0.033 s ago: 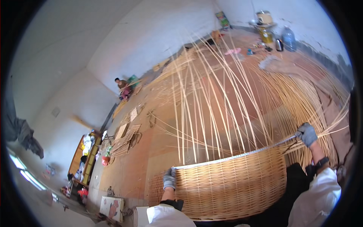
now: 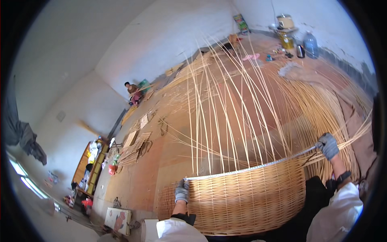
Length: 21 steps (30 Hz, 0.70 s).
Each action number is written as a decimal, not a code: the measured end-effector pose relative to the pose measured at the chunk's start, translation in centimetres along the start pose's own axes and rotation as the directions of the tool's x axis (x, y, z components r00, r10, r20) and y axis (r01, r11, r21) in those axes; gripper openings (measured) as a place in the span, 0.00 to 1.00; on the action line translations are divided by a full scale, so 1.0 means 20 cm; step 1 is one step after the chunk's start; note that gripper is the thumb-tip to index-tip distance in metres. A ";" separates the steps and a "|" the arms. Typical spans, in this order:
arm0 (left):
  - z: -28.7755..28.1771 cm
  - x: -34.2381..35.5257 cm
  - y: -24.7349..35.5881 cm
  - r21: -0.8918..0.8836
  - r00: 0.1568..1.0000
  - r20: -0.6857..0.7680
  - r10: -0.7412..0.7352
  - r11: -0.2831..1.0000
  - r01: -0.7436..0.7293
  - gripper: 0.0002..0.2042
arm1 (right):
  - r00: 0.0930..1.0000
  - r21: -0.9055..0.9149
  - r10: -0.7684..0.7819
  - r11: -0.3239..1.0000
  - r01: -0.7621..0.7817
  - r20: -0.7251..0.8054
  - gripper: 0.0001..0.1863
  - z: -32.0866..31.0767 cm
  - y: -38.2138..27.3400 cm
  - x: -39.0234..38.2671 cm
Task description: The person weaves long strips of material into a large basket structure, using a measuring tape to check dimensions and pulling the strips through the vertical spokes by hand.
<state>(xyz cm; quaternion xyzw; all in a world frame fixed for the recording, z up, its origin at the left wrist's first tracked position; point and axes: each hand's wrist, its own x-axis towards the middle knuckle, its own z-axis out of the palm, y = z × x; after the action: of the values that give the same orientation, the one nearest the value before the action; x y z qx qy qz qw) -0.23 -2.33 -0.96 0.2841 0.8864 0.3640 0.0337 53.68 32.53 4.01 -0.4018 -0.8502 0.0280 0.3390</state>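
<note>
A woven wicker basket (image 2: 246, 197) fills the lower middle in front of me, with several long upright stakes (image 2: 225, 133) rising from its top edge. Along that edge a pale tape measure (image 2: 250, 167) is stretched taut. My left hand (image 2: 182, 192), in a grey glove, pinches the tape's end at the basket's left corner. Past the right corner, my right hand (image 2: 328, 146), also gloved in grey, is closed on the other end of the tape. Pale rods (image 2: 350, 139) run close by the right hand; whether it touches them I cannot tell.
A thick bundle of long canes (image 2: 318, 105) lies at right beside a brown cloth (image 2: 346, 94). Flat woven pieces (image 2: 135, 149) rest on the floor at left. Far off, another person (image 2: 133, 93) sits by the wall. A blue water bottle (image 2: 310, 44) and kettle (image 2: 300, 51) stand at back right.
The view has shifted slightly, so the room's background sits a little farther right. Both hands keep their hold on the tape measure along the basket's edge.
</note>
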 end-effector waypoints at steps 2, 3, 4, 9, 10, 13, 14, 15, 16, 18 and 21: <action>-0.06 -0.08 -0.12 -0.060 0.986 -0.146 0.085 0.994 -0.095 0.17 | 0.991 0.068 -0.045 0.996 0.055 -0.130 0.08 -0.09 -0.21 -0.02; -0.11 -0.15 -0.08 0.166 1.000 -0.003 0.027 0.986 -0.026 0.20 | 0.998 -0.020 -0.062 0.998 0.061 -0.034 0.09 -0.12 -0.30 -0.03; -0.16 -0.19 -0.03 0.357 0.986 0.160 -0.040 0.934 -0.020 0.22 | 0.997 -0.157 -0.049 0.986 0.057 0.056 0.10 -0.27 -0.43 -0.09; -0.30 -0.50 -0.27 0.312 0.977 0.024 -0.211 0.930 0.193 0.27 | 0.789 -0.007 0.614 0.789 -0.614 -0.014 0.17 -0.27 -0.21 -0.56; -0.28 -0.52 -0.33 0.219 0.965 0.006 -0.263 0.942 0.255 0.28 | 0.734 0.214 0.679 0.717 -0.663 -0.004 0.19 -0.21 -0.06 -0.71; -0.31 -0.54 -0.44 0.153 0.950 0.079 -0.302 0.945 0.288 0.28 | 0.434 0.303 0.868 0.358 -0.883 0.240 0.18 -0.14 0.35 -1.60; -0.29 -0.54 -0.40 0.198 0.968 -0.001 -0.252 0.948 0.247 0.27 | 0.321 0.283 0.900 0.239 -0.929 0.294 0.18 -0.17 0.29 -1.82; -0.26 -0.50 -0.36 0.186 0.969 0.009 -0.245 0.953 0.239 0.27 | 0.237 0.216 0.917 0.173 -0.961 0.321 0.18 -0.18 0.23 -1.97; -0.24 -0.48 -0.37 0.147 0.980 0.006 -0.198 0.970 0.195 0.27 | 0.173 0.147 0.919 0.128 -0.981 0.354 0.18 -0.17 0.15 -2.13; -0.22 -0.44 -0.32 0.026 0.960 0.083 -0.268 0.964 0.266 0.26 | 0.073 0.006 0.913 0.077 -0.997 0.401 0.17 -0.16 -0.02 -2.39; -0.18 -0.44 -0.42 0.143 0.973 0.074 -0.218 0.968 0.206 0.26 | 0.035 -0.159 0.882 0.124 -0.979 0.470 0.17 -0.06 -0.23 -2.58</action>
<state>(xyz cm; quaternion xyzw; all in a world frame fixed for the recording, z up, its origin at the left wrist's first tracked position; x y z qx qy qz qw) 2.12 -14.07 -5.24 0.2051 0.9319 0.2846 0.0925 74.41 -7.11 -22.26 -0.8001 -0.4195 0.4239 0.0652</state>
